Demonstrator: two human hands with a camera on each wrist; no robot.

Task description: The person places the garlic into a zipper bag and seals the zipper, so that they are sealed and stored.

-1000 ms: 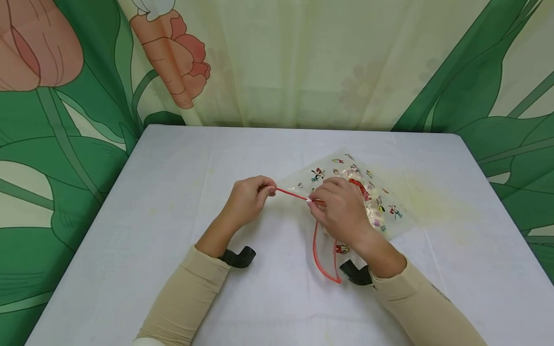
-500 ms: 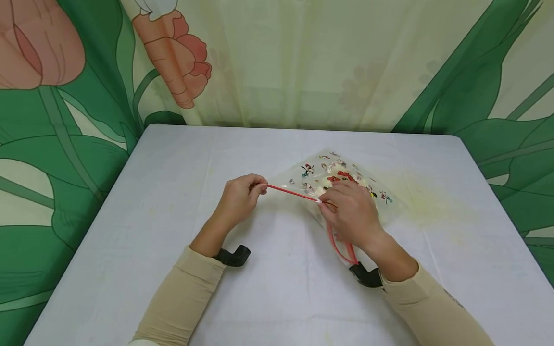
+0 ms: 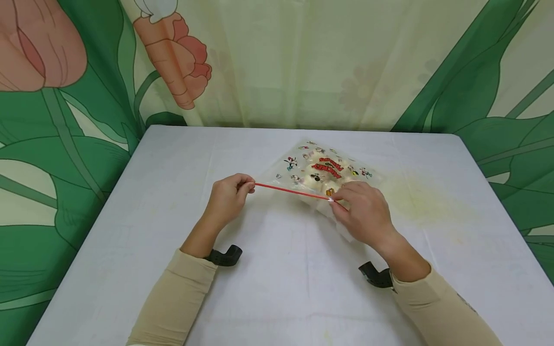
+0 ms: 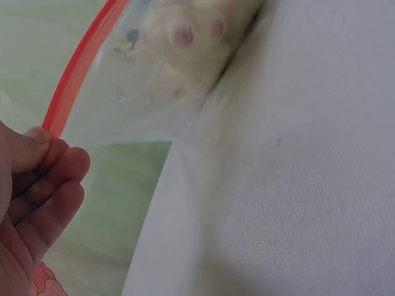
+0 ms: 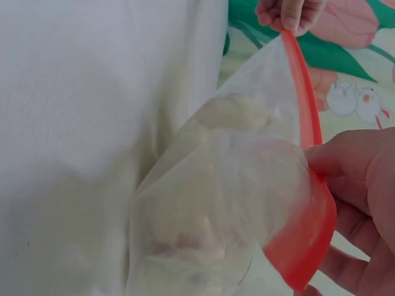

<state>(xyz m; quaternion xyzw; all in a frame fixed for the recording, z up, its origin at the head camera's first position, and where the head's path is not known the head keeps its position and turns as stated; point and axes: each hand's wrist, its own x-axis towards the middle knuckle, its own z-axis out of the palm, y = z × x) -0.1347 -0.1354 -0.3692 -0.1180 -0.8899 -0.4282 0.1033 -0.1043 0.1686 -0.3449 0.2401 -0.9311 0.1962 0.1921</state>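
Note:
A clear zip bag [image 3: 281, 168] with cartoon prints, red lettering and a red zip strip [image 3: 292, 191] hangs between the hands. My left hand [image 3: 229, 197] pinches one end of the strip between thumb and fingers. Farther along the strip, my right hand [image 3: 363, 211] pinches it at a small white piece [image 3: 331, 199], which looks like a slider. The strip runs taut from hand to hand. Beyond the right thumb [image 5: 345, 154], the red edge folds downward in the right wrist view. Pale, rounded contents [image 4: 179, 31] with reddish spots show blurred through the plastic.
A white cloth covers the table [image 3: 268, 288], with a faint yellowish stain [image 3: 420, 202] at the right. Behind its far edge hangs a curtain [image 3: 277, 62] printed with leaves and flowers. Black wrist mounts [image 3: 227, 256] stick out from both wrists.
My right hand has moved right along the strip with the white piece, and my left hand slightly left. The red stretch between them is longer. The bag's body has shifted left and away.

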